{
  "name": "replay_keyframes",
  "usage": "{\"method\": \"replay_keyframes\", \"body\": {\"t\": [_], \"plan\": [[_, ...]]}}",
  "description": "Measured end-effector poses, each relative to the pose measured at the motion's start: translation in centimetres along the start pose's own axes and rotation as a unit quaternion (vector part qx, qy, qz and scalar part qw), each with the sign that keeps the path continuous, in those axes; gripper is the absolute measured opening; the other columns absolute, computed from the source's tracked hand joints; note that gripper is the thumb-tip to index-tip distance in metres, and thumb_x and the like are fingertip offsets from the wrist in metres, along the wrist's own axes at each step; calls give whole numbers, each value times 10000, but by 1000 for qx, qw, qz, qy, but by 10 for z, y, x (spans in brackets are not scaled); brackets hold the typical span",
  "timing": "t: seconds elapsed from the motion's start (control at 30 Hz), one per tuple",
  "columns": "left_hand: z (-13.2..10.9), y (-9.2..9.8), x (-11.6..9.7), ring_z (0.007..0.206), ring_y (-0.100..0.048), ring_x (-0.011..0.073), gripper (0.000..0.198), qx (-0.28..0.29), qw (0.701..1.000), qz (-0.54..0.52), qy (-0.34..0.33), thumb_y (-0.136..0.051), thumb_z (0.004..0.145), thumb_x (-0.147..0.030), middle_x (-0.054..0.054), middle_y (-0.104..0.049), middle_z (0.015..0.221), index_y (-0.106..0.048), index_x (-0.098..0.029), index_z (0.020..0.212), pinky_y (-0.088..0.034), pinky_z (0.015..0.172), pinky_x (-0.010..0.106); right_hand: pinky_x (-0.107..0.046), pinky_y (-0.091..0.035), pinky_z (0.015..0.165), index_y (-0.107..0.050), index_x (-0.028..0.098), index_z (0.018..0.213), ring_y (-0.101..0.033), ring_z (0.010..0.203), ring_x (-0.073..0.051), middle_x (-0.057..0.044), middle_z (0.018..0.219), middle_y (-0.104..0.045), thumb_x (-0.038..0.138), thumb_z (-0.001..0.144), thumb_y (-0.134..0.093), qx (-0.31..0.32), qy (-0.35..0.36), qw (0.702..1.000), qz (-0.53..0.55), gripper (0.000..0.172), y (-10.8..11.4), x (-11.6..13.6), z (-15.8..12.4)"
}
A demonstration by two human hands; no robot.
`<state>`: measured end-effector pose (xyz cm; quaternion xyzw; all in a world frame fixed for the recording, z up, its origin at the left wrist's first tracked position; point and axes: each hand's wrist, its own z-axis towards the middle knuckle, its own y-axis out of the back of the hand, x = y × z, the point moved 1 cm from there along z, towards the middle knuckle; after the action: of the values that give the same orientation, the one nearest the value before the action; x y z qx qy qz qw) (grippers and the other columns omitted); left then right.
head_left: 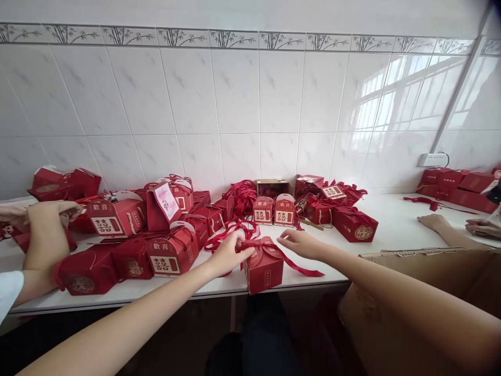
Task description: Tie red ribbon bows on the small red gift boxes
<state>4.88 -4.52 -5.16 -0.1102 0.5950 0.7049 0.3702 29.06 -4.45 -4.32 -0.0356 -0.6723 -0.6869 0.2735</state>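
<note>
Gripping the top of a red box at its left side, the person's left hand is holding thumb and fingers close together where a red ribbon is crossing the lid; whether the ribbon itself is caught between them, I cannot tell. The right hand is hovering just right of the box, its fingers slightly parted and seemingly holding nothing, while one tail of the ribbon is lying out below it on the white table. The box is sitting at the table's front edge, directly before the person, and its near bottom corner is apparently overhanging. That position is inviting the likeliest trouble: a downward push or a tug toward the body could be tipping it into the lap. With only the left hand steadying it, a hard pull on the tail could also be twisting the box round or creasing the lid. Loose ribbon loops are lying beyond the left hand, near the box, so a stray strand could be snagging under the fingers. A double-happiness box is standing to the left, where a careless forearm could be knocking it, and a cardboard carton is standing under the right forearm, its raised rim possibly catching the arm.
</note>
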Motion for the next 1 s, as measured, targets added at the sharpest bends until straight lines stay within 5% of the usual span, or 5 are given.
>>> {"method": "replay_keyframes", "body": {"t": [0.17, 0.3, 0.63, 0.83, 1.0], "plan": [[3, -17, 3, 691, -533, 156, 430, 61, 986, -134, 76, -581, 684, -557, -17, -545, 755, -403, -209, 861, -398, 619, 265, -261, -444, 607, -454, 168, 1136, -601, 675, -152, -70, 864, -651, 482, 804, -582, 32, -80, 950, 300, 474, -29, -3, 1], [6, -16, -2, 485, -357, 88, 443, 132, 966, -170, 143, -568, 666, -606, -58, -425, 624, -438, -195, 769, -275, 471, 224, -220, -337, 471, -485, 169, 826, -432, 489, -79, 11, 632, -534, 519, 737, -638, 80, -98, 908, 399, 393, -31, -8, 1], [1, -5, 15, 470, -224, 75, 553, 107, 975, -126, 152, -458, 671, -724, -60, -291, 539, -356, -190, 572, -172, 444, 228, -218, -218, 461, -437, 190, 651, -297, 501, -73, 70, 547, -366, 460, 666, -678, 61, -53, 943, 323, 362, -10, -16, -2], [9, 25, 18, 377, -257, 53, 356, 286, 931, -82, 213, -659, 623, -483, -7, -498, 537, -608, -146, 726, -130, 382, 209, -240, -319, 533, -457, 176, 577, -411, 570, -105, 18, 603, -445, 235, 742, -477, 13, 44, 971, 233, 177, 2, -20, -3], [18, 36, -5, 379, -214, 19, 374, 404, 881, -212, 126, -665, 678, -441, -20, -489, 555, -687, -150, 912, -107, 385, 194, -283, -382, 656, -511, 161, 496, -470, 682, -138, -34, 783, -497, 184, 653, -643, -112, 80, 983, 122, 206, -2, -12, -3]]}}
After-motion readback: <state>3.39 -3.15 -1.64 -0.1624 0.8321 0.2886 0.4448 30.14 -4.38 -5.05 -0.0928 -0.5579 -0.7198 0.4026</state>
